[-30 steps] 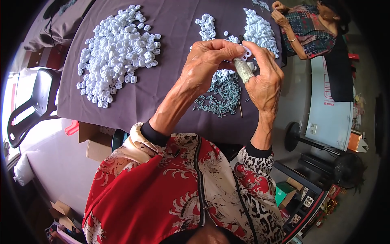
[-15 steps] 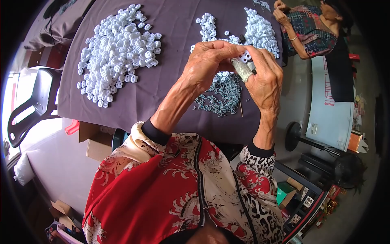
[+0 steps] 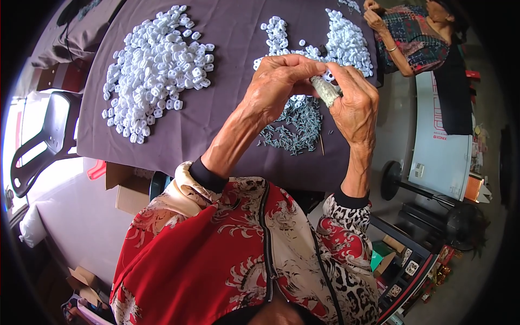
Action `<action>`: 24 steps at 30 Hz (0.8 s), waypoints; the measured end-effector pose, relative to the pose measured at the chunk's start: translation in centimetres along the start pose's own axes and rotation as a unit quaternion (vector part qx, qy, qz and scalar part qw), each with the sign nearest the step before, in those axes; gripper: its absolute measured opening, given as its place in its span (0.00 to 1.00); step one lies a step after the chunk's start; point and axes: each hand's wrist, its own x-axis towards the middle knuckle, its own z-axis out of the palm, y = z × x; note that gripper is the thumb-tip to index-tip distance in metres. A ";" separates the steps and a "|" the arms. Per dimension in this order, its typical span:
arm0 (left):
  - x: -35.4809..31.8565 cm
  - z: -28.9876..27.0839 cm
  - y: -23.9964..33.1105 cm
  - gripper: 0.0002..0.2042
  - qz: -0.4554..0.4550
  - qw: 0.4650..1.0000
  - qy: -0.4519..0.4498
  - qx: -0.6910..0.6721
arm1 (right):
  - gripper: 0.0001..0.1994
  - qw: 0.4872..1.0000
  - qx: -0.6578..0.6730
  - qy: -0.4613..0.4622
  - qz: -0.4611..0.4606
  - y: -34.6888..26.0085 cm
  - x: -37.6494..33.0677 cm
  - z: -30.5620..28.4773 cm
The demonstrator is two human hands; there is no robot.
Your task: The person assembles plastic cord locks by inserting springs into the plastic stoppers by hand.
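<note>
Above the table's near part, my left hand [image 3: 276, 81] and my right hand [image 3: 355, 103] meet, fingers pinched together. A small white plastic piece with dark holes [image 3: 328, 76] shows between the fingertips, mostly covered by my right fingers. Pale, worn tape wrapping [image 3: 325, 91] covers my right thumb. My left fingertips press close to the piece; what exactly they grip is hidden behind them. Just below the hands lies a heap of small grey-green screw-like pins [image 3: 298, 130], with a few white pieces at its upper edge.
A large heap of white pieces [image 3: 160, 70] spreads over the left of the dark tablecloth [image 3: 233, 32]. Smaller white pieces [image 3: 346, 43] lie heaped at the far right. A thin wooden stick [image 3: 322, 145] rests beside the pins. Another person [image 3: 414, 40] sits beyond the right edge.
My right hand has turned and shifted slightly, so its fingers now cover more of the white piece. The taped thumb has tilted a little. My left hand is nearly still.
</note>
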 end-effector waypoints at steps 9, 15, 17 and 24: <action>0.1 -0.1 -0.2 0.07 -0.003 1.000 -0.002 0.013 | 0.16 1.000 -0.019 0.000 -0.021 0.3 -0.1 0.0; 0.1 -0.1 -0.4 0.07 -0.003 1.000 -0.005 0.014 | 0.16 0.999 -0.023 0.009 -0.046 0.8 -0.3 0.2; 0.1 -0.1 -0.3 0.07 -0.003 1.000 -0.005 0.016 | 0.16 0.999 -0.021 0.005 -0.046 0.8 -0.2 0.1; 0.3 0.0 -0.5 0.07 -0.007 1.000 -0.001 0.019 | 0.13 0.999 -0.015 -0.007 -0.050 1.0 -0.1 0.1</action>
